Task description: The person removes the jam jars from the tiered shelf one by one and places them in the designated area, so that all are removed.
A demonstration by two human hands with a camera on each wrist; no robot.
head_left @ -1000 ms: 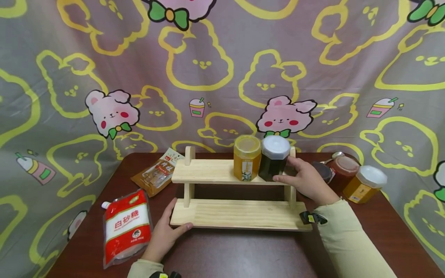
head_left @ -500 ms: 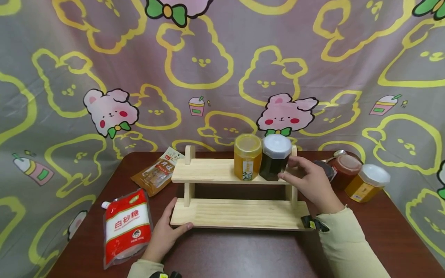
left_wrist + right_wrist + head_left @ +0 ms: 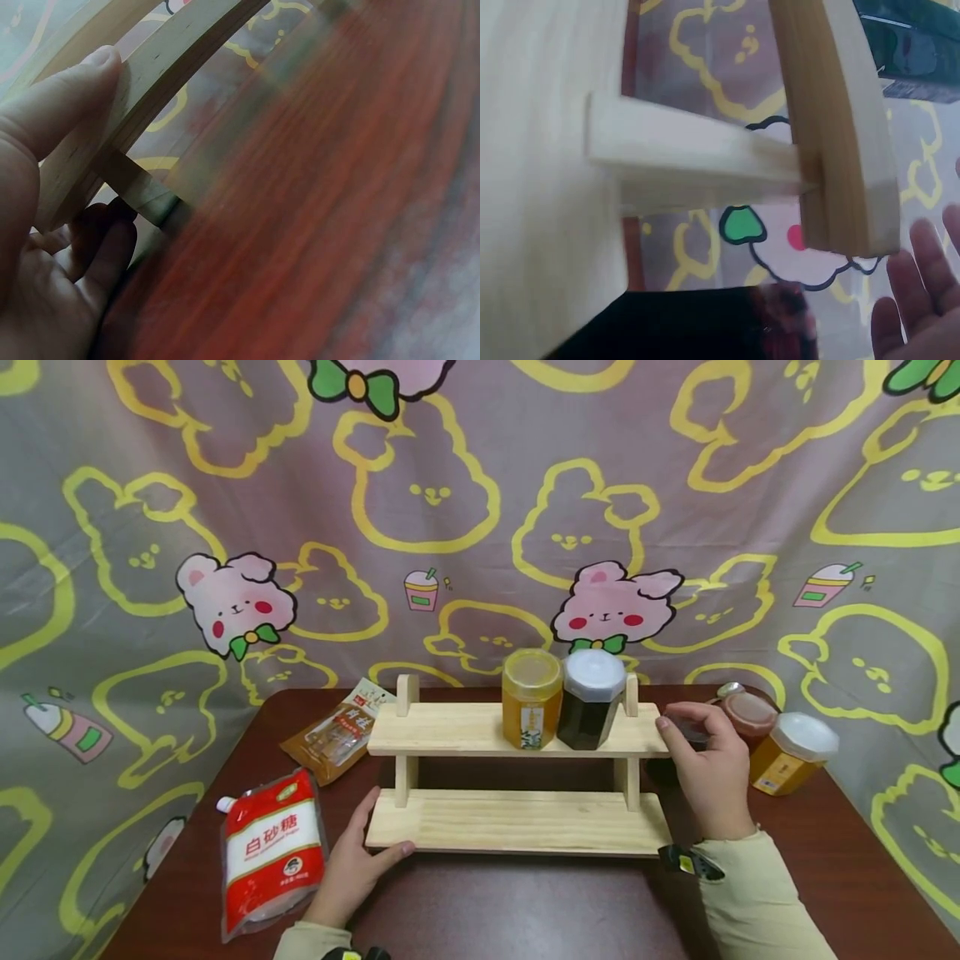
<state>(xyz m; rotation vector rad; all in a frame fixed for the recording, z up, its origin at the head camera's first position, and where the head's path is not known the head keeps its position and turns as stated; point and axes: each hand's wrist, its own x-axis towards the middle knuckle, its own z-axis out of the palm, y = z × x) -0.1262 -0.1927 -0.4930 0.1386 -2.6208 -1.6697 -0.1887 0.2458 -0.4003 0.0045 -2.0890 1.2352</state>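
A two-tier wooden rack (image 3: pixel 517 822) stands on the table. My left hand (image 3: pixel 358 864) grips the left end of its lower board, thumb on top and fingers curled beneath, as the left wrist view shows. An amber honey jar (image 3: pixel 532 714) and a dark jar with a white lid (image 3: pixel 588 718) stand side by side on the upper board. My right hand (image 3: pixel 708 768) is beside that board's right end, fingers spread over a low dark jar (image 3: pixel 693 737), partly hidden behind it. In the right wrist view the fingers (image 3: pixel 911 289) are extended and hold nothing.
Behind the right hand stand a red-brown jar (image 3: pixel 750 714) and an amber jar with a white lid (image 3: pixel 797 752), with a spoon (image 3: pixel 729 690) nearby. To the left lie a white sugar pouch (image 3: pixel 273 852) and a brown spice packet (image 3: pixel 333 739). A patterned curtain (image 3: pixel 480 510) hangs behind.
My right hand has let go of the white-lidded dark jar on the upper board and moved right, over the low dark jar. My left hand stays on the rack.
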